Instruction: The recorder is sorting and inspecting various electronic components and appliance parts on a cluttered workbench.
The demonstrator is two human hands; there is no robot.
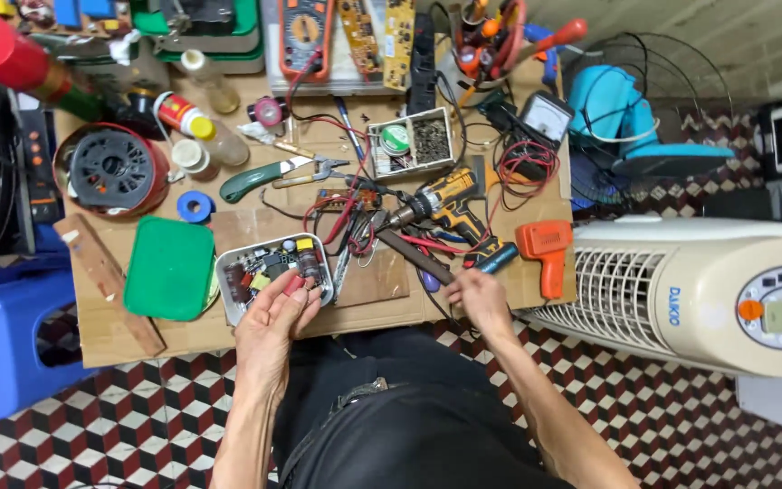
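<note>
Two hands are seen at the near edge of a low board (364, 312). The left hand (273, 326) is curled, its fingertips closed on a small red part (293, 284) at the near rim of a tray (224, 288); the part's long axis runs up and to the right, away from the body, and it lies just beyond the palm. The tray, metal and rounded at the corners, holds a circuit board with dark, yellow and red components. The right hand (477, 294) is closed on the near end of a dark tool (414, 256), which is slanted up and to the left, its far tip pointing toward a tangle of red wires; the tool lies ahead and to the left of that hand. Just beyond stands a yellow drill (441, 201), its chuck pointing left. An orange gun-shaped tool (545, 249) lies to the right of the hand. A green rectangular lid (170, 268) lies left of the tray, a blue tape roll (195, 207) beyond it. A white tower fan (699, 290) with a round panel lies on the floor at right.
</note>
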